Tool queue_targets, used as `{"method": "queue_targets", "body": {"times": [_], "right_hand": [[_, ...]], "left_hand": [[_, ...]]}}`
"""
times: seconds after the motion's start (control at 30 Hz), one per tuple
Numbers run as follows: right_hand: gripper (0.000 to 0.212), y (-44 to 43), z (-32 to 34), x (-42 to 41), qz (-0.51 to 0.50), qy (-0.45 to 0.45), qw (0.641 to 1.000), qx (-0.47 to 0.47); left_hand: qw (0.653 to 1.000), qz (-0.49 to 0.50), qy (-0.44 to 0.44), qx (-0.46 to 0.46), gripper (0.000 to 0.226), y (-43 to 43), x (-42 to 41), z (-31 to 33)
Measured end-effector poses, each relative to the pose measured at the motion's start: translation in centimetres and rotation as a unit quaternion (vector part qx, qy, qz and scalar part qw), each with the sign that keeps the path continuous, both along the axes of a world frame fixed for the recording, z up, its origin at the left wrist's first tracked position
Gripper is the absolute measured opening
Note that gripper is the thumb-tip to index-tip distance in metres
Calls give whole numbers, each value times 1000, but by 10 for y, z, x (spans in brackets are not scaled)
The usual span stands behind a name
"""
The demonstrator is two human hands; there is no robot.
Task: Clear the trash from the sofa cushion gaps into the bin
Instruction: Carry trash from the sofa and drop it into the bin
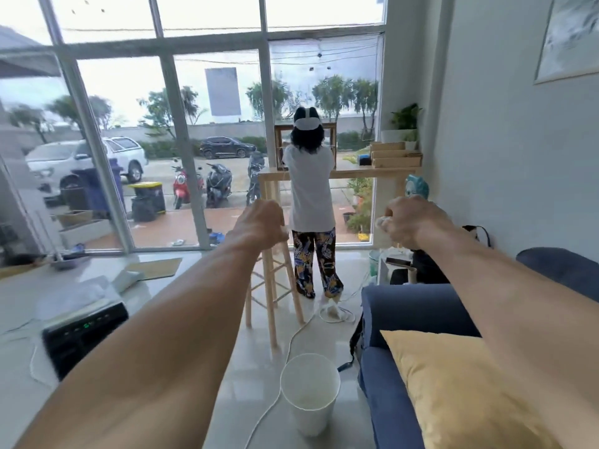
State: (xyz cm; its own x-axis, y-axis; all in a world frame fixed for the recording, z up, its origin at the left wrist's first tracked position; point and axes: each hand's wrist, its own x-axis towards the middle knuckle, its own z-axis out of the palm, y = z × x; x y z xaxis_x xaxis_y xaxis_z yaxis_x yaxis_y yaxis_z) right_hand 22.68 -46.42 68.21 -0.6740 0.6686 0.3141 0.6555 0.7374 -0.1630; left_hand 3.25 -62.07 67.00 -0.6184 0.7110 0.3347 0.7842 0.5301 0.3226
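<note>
Head view: the right hand (406,222) clenches what looks like a pale crumpled scrap (383,222), high beyond the blue fabric sofa (405,306); the left hand (259,226) is a bare fist. The smooth round white bin (311,419) stands at the sofa's front corner: bring the scrap low over its rim before releasing

Both bare arms are held outstretched toward mid-frame. Left hand (259,226): fingers are curled under. Right hand (410,222): a small pale scrap (383,222) is pinched.
</note>
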Motion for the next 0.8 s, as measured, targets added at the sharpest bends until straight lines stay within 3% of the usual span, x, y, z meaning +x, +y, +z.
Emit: {"method": "queue_targets", "body": {"times": [0.3, 0.53, 0.8], "right_hand": [[21, 59, -13, -96, 57, 26, 998, -28], [20, 131, -36, -185, 25, 25, 999, -19], [15, 192, -77, -270, -2, 1, 999, -42]], "left_hand": [[997, 64, 20, 25, 9, 46, -93, -9], [999, -3, 26, 23, 16, 137, -188, -29], [999, -38, -5, -17, 8, 209, -268, -79]]}}
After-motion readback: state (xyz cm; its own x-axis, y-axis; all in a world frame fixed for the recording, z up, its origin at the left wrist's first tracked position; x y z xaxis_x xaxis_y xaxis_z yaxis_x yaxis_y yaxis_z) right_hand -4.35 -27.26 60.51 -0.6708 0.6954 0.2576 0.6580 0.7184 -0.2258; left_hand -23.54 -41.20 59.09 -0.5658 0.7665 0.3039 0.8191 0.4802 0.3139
